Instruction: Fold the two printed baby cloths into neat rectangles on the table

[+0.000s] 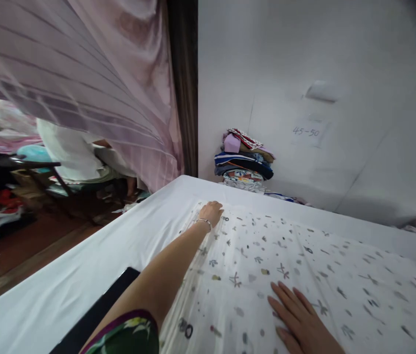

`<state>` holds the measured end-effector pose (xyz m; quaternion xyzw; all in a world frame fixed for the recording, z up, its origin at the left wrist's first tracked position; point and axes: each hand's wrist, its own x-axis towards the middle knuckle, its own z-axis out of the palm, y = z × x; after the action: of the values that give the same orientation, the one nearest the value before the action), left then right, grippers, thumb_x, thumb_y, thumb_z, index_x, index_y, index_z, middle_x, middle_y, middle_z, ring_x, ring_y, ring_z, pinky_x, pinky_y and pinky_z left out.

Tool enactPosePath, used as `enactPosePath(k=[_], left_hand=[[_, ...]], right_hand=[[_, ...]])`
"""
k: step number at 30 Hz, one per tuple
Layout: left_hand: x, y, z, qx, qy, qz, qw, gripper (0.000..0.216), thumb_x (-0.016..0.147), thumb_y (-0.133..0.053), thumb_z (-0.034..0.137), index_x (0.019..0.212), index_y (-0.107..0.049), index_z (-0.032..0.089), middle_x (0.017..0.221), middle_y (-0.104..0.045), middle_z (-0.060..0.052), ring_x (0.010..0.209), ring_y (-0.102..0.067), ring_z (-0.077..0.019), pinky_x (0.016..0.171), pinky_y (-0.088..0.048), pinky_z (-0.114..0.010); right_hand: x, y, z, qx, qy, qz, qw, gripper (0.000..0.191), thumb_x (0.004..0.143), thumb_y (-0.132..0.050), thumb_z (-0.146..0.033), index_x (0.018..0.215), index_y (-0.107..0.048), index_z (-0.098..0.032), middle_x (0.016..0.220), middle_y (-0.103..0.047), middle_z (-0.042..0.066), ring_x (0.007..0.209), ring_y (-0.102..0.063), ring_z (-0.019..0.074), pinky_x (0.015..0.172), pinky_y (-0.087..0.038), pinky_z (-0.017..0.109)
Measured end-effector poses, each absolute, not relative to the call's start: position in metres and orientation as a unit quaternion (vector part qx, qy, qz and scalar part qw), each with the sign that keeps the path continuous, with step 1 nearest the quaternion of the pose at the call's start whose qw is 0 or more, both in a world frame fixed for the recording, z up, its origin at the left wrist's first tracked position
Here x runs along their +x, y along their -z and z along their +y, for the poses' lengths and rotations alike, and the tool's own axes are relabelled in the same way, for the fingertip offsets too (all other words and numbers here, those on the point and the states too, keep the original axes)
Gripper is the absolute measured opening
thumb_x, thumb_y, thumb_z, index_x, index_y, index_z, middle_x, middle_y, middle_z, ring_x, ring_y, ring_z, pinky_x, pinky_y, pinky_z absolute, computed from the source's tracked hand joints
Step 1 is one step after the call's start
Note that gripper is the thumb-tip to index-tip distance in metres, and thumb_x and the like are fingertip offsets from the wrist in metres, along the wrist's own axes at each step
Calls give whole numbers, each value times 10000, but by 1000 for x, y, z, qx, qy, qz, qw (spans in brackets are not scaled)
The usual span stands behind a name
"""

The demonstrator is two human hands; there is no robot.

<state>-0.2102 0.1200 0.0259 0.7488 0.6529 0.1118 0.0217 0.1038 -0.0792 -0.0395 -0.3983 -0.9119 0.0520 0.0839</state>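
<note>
Motif-printed white cloth, is it? Where does it lie?

"Under my hands, on a smooth white cover. Its far corner is by my left hand, and it spreads past my right hand and out of view."

"Are you gripping it?"

"My right hand is palm down, fingers fanned, with nothing in it. My left reaches out palm down, fingers closer together; whether they pinch an edge, I can't tell."

"Which step is this?"

"Smoothing, I'd judge. Soft ridges bunch beside my left forearm, so the next move probably calls for a light, even sweep there, without dragging the corner askew."

"And which way does it point?"

"One edge runs from my left hand back toward my body; the far edge slants off to that hand's right. The near and right ends are cut off, so I can't settle the long axis. The motifs turn various ways, showing no clear top."

"Anything close by?"

"A dark flat panel just left of that forearm, and folded clothes stacked beyond my left hand."
</note>
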Motion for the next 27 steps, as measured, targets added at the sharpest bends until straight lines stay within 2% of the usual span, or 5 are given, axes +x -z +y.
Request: enactPosePath(k=[6,10,14,21,27], left_hand=[[-193,-6,121,780,-107,616,28,269,871,-382,299,983,-612,214,1135,-577,-59,1092,-456,-217,912,-350,-367],[-202,-9,111,793,-122,596,23,288,878,-368,328,1017,-597,221,1171,-563,-45,1103,-455,-191,927,-347,-328],[-200,-12,94,805,-123,579,33,259,859,-403,297,985,-611,211,1150,-577,-51,1086,-472,-195,931,-351,-331],[-155,-33,18,807,-119,568,114,254,814,-447,329,957,-612,199,1007,-624,-81,904,-580,-210,779,-437,-334],[-117,-5,-76,919,-57,349,175,210,797,-473,405,751,-608,250,701,-646,-59,614,-604,-177,503,-398,-287]], right_hand=[[110,27,-76,-394,-167,-896,117,430,862,-446,-406,1289,-426,-361,1388,-347,11,1277,-308,264,1018,-294,519],[107,-8,-31,-512,-280,-793,176,344,888,-366,-425,1142,-579,-333,1297,-487,-2,1173,-464,215,929,-432,416],[79,-32,62,-580,-230,-748,226,332,860,-382,-325,1030,-646,-218,1134,-613,28,1019,-567,196,874,-446,325],[2,-25,172,-574,-140,-794,143,318,828,-389,-184,980,-665,-142,1047,-650,56,976,-564,174,831,-392,236],[-21,-16,189,-584,-115,-803,24,247,746,-508,-188,903,-694,-143,1001,-662,89,941,-570,203,761,-398,243]])
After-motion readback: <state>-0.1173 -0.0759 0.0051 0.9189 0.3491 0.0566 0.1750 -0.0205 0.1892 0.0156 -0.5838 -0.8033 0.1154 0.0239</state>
